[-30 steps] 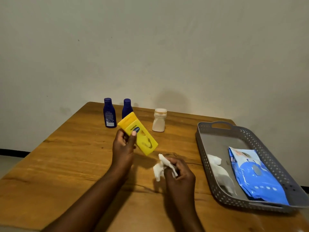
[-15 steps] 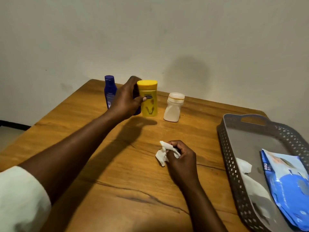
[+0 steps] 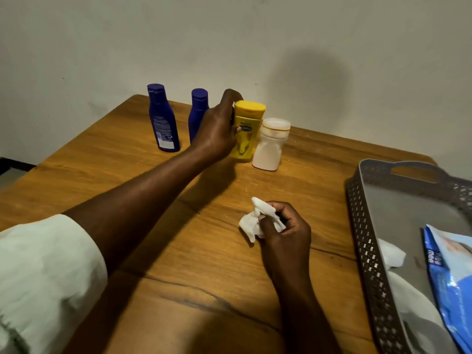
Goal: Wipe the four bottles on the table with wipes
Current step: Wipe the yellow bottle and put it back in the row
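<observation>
Along the far edge of the wooden table (image 3: 178,251) stands a row of bottles: a dark blue bottle (image 3: 163,118) at the left, a second blue bottle (image 3: 198,108) partly hidden by my hand, a yellow bottle (image 3: 249,129) and a white bottle (image 3: 272,144). The yellow bottle stands upright on the table with my left hand (image 3: 217,129) wrapped around its left side. Nearer to me, my right hand (image 3: 283,228) rests on the table and grips a crumpled white wipe (image 3: 251,221).
A grey perforated tray (image 3: 367,241) lies at the right edge of the table. Inside it are a blue pack of wipes (image 3: 452,272) and crumpled used wipes (image 3: 390,254). A plain wall rises just behind the bottles.
My left hand carried the tilted yellow bottle away from me and set it upright in the row between the second blue bottle and the white one. My right hand kept hold of the wipe.
</observation>
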